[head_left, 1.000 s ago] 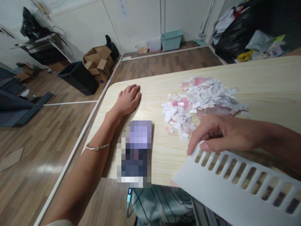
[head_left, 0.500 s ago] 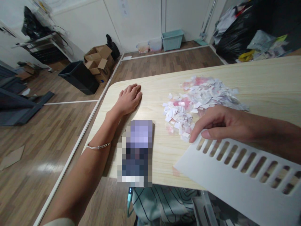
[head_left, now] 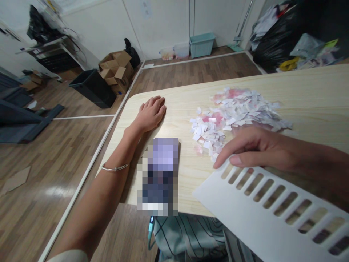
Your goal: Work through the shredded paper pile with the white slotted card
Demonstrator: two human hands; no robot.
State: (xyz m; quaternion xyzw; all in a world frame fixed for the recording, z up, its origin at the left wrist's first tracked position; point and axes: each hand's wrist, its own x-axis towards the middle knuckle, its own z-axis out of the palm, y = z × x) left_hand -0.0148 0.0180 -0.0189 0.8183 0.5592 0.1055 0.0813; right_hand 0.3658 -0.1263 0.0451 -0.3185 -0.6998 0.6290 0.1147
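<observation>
Over at the near right of the pale table (head_left: 188,100), here's the action: the right hand (head_left: 261,145) has a white slotted panel (head_left: 245,214) in a pinch, thumb over the slotted edge, index finger curled down by the corner, no gap to speak of between grip and panel. And it's on the move! A second ago the panel sat lower; half a second ago it had lifted toward the scraps; now it has swung left, its corner pointing nearer the blurred-out object (head_left: 163,156). The left hand (head_left: 151,114)? Not budging: palm down near the far left corner, fingers loosely spread, holding nothing.

Just beyond the right hand lies the paper scrap pile (head_left: 245,109), white bits mixed with pink, and its outline looks unchanged. So I'd judge that the work is all in the panel for now, adjusted by one hand, with the scraps left undisturbed. Whether the panel touches the tabletop, I can't tell.
</observation>
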